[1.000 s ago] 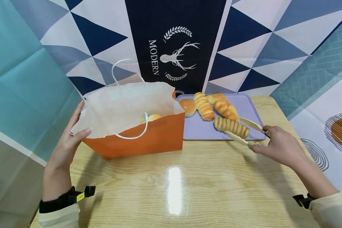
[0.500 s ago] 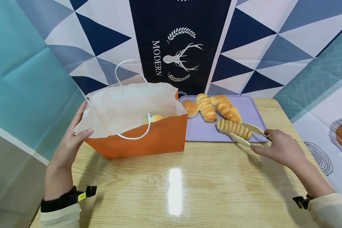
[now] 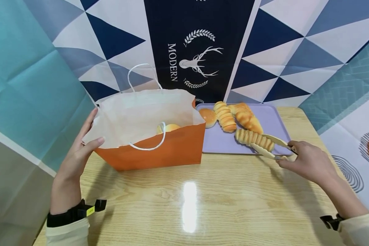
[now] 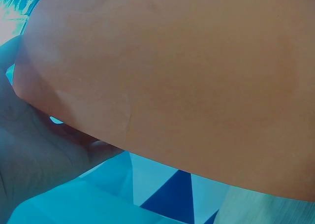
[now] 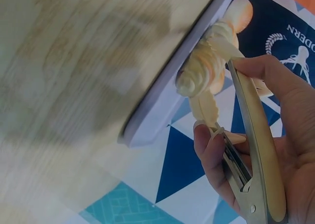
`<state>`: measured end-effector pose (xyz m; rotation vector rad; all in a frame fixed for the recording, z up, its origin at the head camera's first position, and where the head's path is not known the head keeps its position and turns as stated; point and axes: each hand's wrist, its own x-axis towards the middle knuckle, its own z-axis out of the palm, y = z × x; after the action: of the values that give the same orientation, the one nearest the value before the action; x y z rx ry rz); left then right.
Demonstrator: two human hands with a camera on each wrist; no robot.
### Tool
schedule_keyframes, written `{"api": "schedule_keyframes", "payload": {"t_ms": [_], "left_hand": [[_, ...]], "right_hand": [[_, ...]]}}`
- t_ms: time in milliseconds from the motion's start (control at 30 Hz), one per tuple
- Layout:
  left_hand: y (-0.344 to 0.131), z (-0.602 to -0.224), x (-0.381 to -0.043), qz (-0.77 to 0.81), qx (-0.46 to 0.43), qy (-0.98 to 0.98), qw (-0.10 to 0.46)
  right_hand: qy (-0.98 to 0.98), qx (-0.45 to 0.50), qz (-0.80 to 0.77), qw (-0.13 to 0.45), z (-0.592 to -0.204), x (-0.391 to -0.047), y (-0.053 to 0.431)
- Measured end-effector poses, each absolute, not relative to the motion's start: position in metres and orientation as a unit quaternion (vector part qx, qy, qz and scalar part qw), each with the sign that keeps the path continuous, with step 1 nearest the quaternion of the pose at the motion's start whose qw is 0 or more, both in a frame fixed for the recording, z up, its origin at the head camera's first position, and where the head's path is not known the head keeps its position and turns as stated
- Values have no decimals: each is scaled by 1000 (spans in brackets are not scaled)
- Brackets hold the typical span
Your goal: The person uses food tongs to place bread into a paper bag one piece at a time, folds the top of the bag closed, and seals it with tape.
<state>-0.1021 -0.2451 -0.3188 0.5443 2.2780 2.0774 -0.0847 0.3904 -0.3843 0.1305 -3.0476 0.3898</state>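
In the head view my left hand (image 3: 75,159) holds the left side of an orange paper bag (image 3: 160,152), thumb over the front rim and fingers behind it. The bag's wall (image 4: 187,86) fills most of the left wrist view. A pale round bun (image 3: 172,127) shows partly inside the bag. My right hand (image 3: 310,162) grips food tongs (image 3: 262,151) by their handles. The tong tips lie on both sides of a ridged spiral bread roll (image 3: 252,137) at the tray's front; in the right wrist view the tongs (image 5: 261,150) straddle this roll (image 5: 192,79).
A purple tray (image 3: 218,146) carries a round bun (image 3: 208,118), another ridged roll (image 3: 225,118) and golden pastries (image 3: 249,118) touching one another. The bag hides the tray's left edge. A white rope handle (image 3: 153,145) hangs over the bag's front. A patterned cloth stands behind the table (image 3: 147,205).
The whole head view has shifted slightly. The tong tips sit a little further right along the roll and slightly closer together. The left hand keeps its hold on the bag.
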Motion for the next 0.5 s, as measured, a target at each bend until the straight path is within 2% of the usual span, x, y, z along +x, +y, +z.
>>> {"api": "schedule_keyframes", "payload": {"t_ms": [267, 500], "left_hand": [[-245, -319, -102, 665, 174, 726, 9], [-245, -319, -104, 661, 171, 731, 8]], "right_hand": [[-987, 66, 133, 61, -371, -85, 390], [-981, 75, 139, 110, -355, -90, 377]]}}
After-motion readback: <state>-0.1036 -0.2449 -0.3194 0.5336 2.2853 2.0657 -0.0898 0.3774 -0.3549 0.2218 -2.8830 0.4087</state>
